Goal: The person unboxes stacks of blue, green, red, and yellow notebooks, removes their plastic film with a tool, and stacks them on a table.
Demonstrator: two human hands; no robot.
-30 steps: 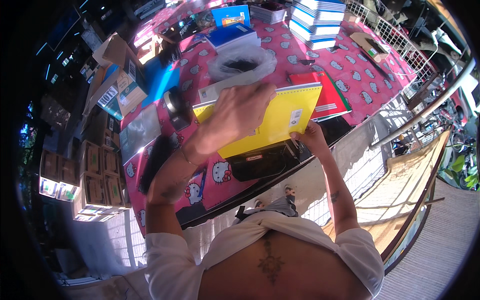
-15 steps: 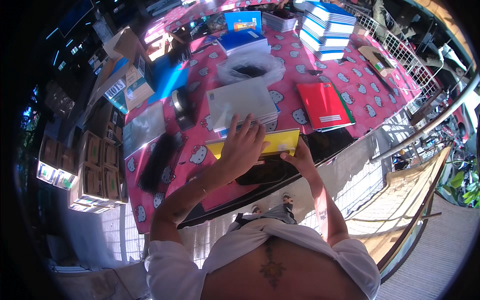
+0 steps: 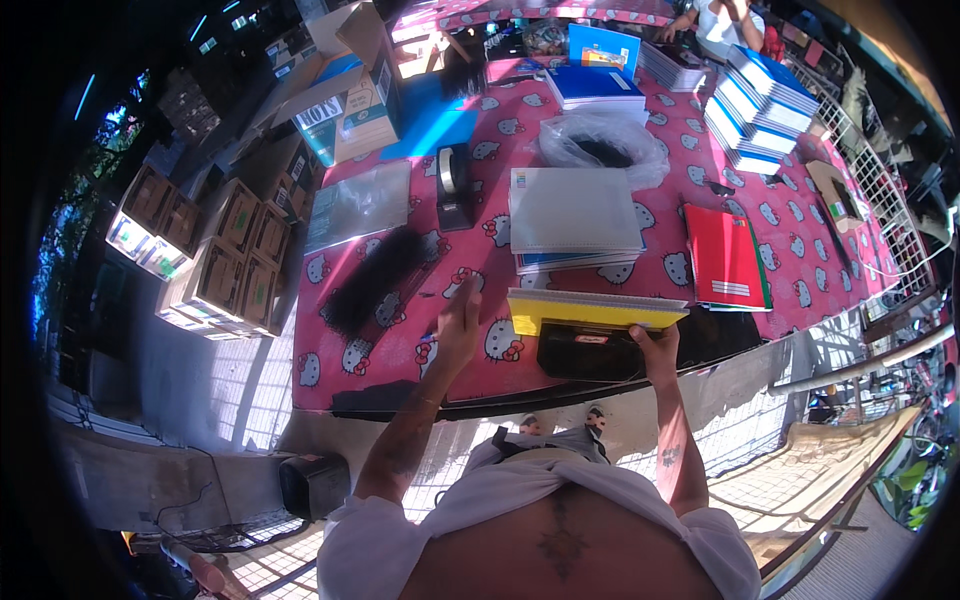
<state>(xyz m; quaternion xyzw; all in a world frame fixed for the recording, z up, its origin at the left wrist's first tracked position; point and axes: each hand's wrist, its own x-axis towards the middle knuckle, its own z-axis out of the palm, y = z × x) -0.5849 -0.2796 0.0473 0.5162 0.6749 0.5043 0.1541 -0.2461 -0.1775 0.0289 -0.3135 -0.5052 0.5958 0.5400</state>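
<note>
Open cardboard boxes (image 3: 345, 85) stand left of the pink table (image 3: 400, 340).

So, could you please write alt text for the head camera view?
A person's right hand holds a yellow notebook by its edge over a pink patterned table, while the left hand reaches forward, empty. Stacked notebooks, a red notebook and a tape dispenser lie beyond.

From the left hand (image 3: 458, 325), bare pink tablecloth (image 3: 400, 345) lies open at 6 and 7 o'clock, while a black brush-like strip (image 3: 378, 280) blocks 10, a tape dispenser (image 3: 455, 187) 12 (upright), and stacked notebooks (image 3: 575, 220) 2 o'clock
</note>
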